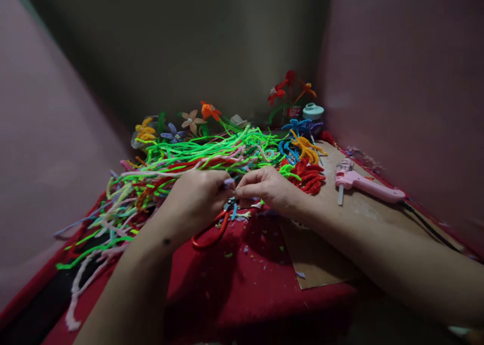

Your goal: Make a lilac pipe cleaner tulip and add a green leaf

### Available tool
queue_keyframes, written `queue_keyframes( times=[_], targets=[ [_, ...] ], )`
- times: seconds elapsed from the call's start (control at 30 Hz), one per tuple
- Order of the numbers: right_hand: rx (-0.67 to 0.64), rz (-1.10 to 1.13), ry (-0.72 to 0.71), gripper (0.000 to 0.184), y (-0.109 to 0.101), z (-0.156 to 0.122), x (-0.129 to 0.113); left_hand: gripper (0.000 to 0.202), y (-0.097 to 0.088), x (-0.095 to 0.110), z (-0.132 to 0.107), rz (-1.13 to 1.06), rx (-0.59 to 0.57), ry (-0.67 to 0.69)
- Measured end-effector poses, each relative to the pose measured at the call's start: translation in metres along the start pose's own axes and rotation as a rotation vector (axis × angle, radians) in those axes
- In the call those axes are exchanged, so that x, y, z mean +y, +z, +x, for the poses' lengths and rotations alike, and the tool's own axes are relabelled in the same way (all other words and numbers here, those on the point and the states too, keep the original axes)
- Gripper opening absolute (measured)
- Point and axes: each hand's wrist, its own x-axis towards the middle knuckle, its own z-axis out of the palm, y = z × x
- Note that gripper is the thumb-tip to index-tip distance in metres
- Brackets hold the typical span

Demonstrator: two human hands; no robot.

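Observation:
My left hand (202,193) is closed, and a short bit of lavender pipe cleaner (229,183) pokes out between its thumb and fingers. Right beside it, my right hand (262,187) pinches thumb and forefinger together, its fingertips meeting those of my left; what lies in that pinch is too small to make out. Under both hands, scissors with red handles (212,240) rest on the red cloth (227,289). A large heap of green, pink, red and white pipe cleaners (212,151) spreads behind and to the left of my hands.
A pink glue gun (372,186) lies on a cardboard sheet (321,264) at right, its cord trailing away. Red pipe-cleaner petals (310,177) and an orange bunch (306,148) sit by my right wrist. Finished flowers (192,121) and a pale blue-lidded jar (313,111) stand along the back.

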Motion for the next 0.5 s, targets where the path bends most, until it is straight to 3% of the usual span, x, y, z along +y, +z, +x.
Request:
queue_keyframes(
  times=[0.07,0.13,0.2,0.27,0.37,0.43,0.5],
  targets=[
    [0.082,-0.228,-0.158,0.015,0.004,-0.004,-0.001,0.011,-0.001,-0.007,0.005,-0.389,-0.125,-0.202],
    [0.179,-0.519,-0.412,0.018,0.006,-0.008,0.000,0.013,0.001,-0.015,0.010,-0.767,-0.209,-0.369],
    [0.240,-0.737,-0.629,0.020,0.006,-0.010,0.001,0.015,0.007,-0.021,0.015,-1.058,-0.292,-0.427],
    [0.268,-0.830,-0.741,0.020,0.005,-0.011,0.000,0.022,0.013,-0.022,0.018,-1.314,-0.421,-0.461],
    [0.330,-0.745,-0.732,0.018,0.004,-0.012,-0.003,0.030,0.017,-0.018,0.019,-1.367,-0.407,-0.458],
    [0.358,-0.543,-0.593,0.014,0.005,-0.012,-0.006,0.028,0.014,-0.014,0.016,-1.297,-0.272,-0.436],
    [0.334,-0.274,-0.390,0.012,0.006,-0.011,-0.009,0.022,0.009,-0.011,0.013,-1.167,-0.062,-0.381]
  ],
)
